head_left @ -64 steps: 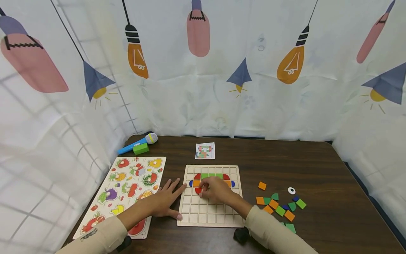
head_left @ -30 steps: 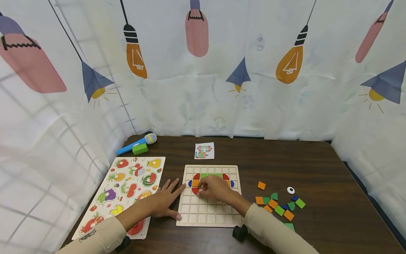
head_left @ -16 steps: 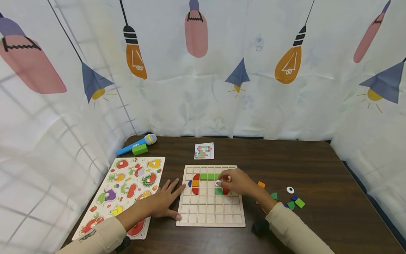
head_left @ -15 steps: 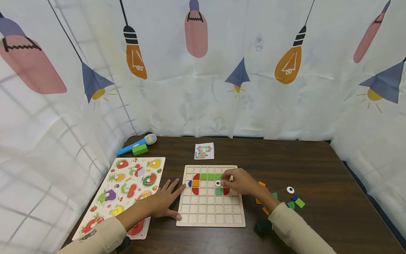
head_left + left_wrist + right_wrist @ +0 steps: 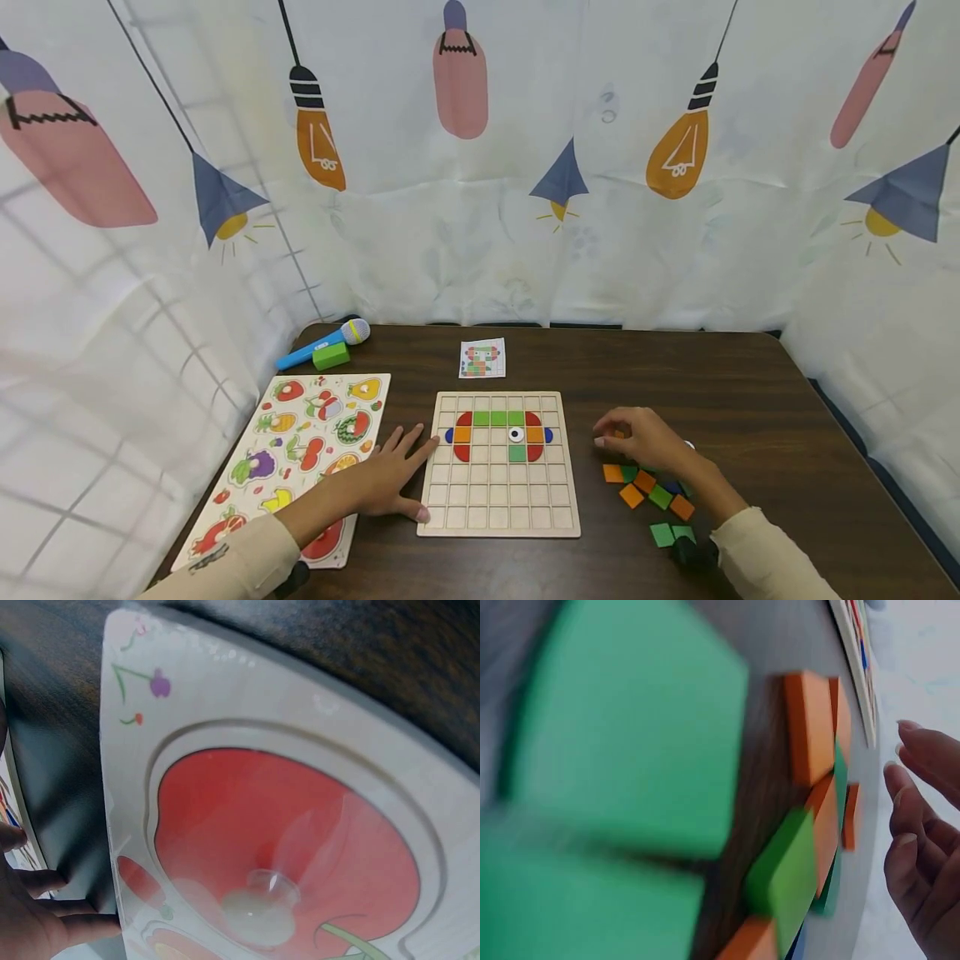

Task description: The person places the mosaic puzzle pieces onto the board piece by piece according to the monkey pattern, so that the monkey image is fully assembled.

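My left hand [image 5: 390,477] lies with spread fingers at the left edge of the wooden grid board [image 5: 497,518]; its fingertips touch the rim. On the board, red, orange, bright green, darker green and blue pieces form a partial figure. A round white eye piece [image 5: 516,434] sits in it, above a green square [image 5: 517,452]. Right of the board, my right hand [image 5: 648,437] hovers over the loose pieces, fingers loosely bent. An orange tile [image 5: 618,433] shows beneath its fingertips. In the right wrist view this hand [image 5: 930,832] holds nothing.
Loose orange, green and blue pieces [image 5: 645,482] lie beneath the right forearm. A small pattern card [image 5: 482,358] is behind the board. To the left are a fruit puzzle board [image 5: 311,408], a blue toy microphone [image 5: 322,344] and a green block [image 5: 331,356].
My right hand moved from the board's left part to its right part, let go of the white eye piece there, then went right to the loose pieces. The left hand stayed put.
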